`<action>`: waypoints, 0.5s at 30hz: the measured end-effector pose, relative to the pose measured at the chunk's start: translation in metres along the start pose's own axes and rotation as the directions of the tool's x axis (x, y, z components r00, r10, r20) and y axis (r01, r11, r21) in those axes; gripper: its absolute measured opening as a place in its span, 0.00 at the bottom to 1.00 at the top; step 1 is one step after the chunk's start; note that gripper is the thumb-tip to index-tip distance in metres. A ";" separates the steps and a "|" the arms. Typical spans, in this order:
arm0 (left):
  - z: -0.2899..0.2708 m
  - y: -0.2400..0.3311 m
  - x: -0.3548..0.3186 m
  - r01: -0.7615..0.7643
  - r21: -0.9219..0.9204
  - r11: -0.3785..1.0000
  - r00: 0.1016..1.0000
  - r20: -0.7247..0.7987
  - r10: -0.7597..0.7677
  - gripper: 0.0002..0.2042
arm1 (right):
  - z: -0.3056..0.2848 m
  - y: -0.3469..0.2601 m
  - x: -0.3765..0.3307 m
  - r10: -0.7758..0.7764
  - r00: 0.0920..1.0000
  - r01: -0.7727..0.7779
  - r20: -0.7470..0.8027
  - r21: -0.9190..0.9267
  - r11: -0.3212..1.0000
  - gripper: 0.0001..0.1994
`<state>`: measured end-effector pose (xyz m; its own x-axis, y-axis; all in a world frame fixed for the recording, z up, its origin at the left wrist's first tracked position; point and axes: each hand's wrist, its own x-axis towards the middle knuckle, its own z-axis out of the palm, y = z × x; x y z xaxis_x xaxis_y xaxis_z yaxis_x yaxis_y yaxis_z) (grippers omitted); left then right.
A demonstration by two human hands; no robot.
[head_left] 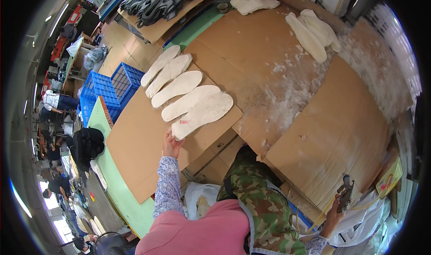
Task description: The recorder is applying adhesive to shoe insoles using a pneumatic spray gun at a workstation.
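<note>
Tabletop [114, 183], green-topped, runs along the left, mostly under overlapping sheets of brown cardboard [341, 134]. White fluffy residue is scattered over the sheets toward the right, thickest near the middle seam.

Blue plastic crates [110, 91] stand beyond the tabletop's far left edge. A pile of dark grey sole parts [161, 1] sits on another cardboard sheet at the top of the view.

Person's own body fills the lower centre: pink garment, camouflage-patterned apron [260, 201], floral sleeves.

Five white insoles [179, 87] lie flat in a slanted row on the left cardboard sheet, side by side and partly overlapping. More white insoles [314, 35] lie in a loose stack at the upper right, well apart from the row; another pair [253, 4] sits at the top centre.

Nearest insole [204, 113] is the lowest of the row, near the sheet's edge, with a small red mark at its heel end.

Left hand [170, 143] reaches up from below, fingers pinched on the heel end of that nearest insole, which lies flat on the cardboard.

Right hand [334, 217] is low at the right, away from the insoles, closed around the grip of a spray gun [345, 194] held upright, a yellow hose [316, 219] trailing down from it.

Other people work at benches far off at the left edge, too small to make out in detail
</note>
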<state>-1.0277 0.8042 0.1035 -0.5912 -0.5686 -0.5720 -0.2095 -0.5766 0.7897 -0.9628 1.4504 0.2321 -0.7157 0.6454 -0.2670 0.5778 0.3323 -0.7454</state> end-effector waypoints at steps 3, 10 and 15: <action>-0.008 -0.001 0.022 0.023 0.189 0.982 0.997 -0.078 -0.009 0.26 | 0.015 -0.019 -0.003 -0.094 0.995 0.094 -0.031 -0.013 0.996 0.13; 0.010 -0.003 0.027 0.079 0.381 0.921 0.966 -0.256 0.023 0.17 | 0.017 -0.005 0.023 -0.254 0.964 0.241 -0.080 -0.135 0.961 0.16; -0.028 -0.006 0.040 -0.309 0.743 0.594 0.856 -0.055 0.514 0.25 | -0.011 0.043 0.071 0.021 0.998 -0.031 -0.053 -0.191 0.981 0.17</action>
<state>-1.0286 0.7687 0.0696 -0.5709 -0.8154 -0.0963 -0.5204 0.2687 0.8105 -0.9844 1.5180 0.1876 -0.6813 0.6879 -0.2501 0.6642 0.4375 -0.6061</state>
